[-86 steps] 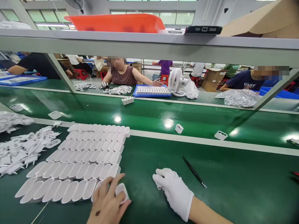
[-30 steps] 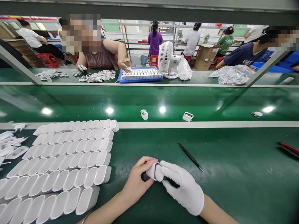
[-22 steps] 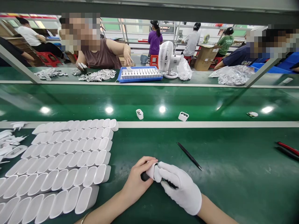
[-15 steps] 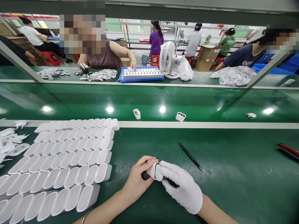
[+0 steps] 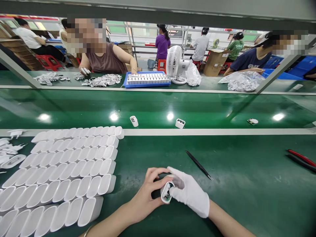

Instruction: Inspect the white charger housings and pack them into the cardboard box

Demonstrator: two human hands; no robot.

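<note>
Between both hands, low in the middle of the head view, is a white plastic charger housing [image 5: 163,195] with its open end facing me. A green circuit board [image 5: 168,197] shows inside it. My bare left hand [image 5: 145,194] closes on the housing from the left with fingers and thumb. My right hand [image 5: 190,192], in a white glove, is closed round its right side, thumb at the opening. The gloved fingertips behind the housing are partly hidden. Black tweezers [image 5: 198,165] lie just beyond my right hand.
Rows of white housings [image 5: 61,182] fill the left side, with white plug parts [image 5: 11,149] beyond. On the green belt [image 5: 153,105] sit two filled housings [image 5: 134,121] and a small board piece [image 5: 252,121]. Red-and-black pliers [image 5: 301,159] lie right. Co-workers sit across, near a fan [image 5: 174,62].
The housing has turned in my hands, so its open end and the board inside now face me. Pieces on the belt have shifted left. The view has moved slightly.
</note>
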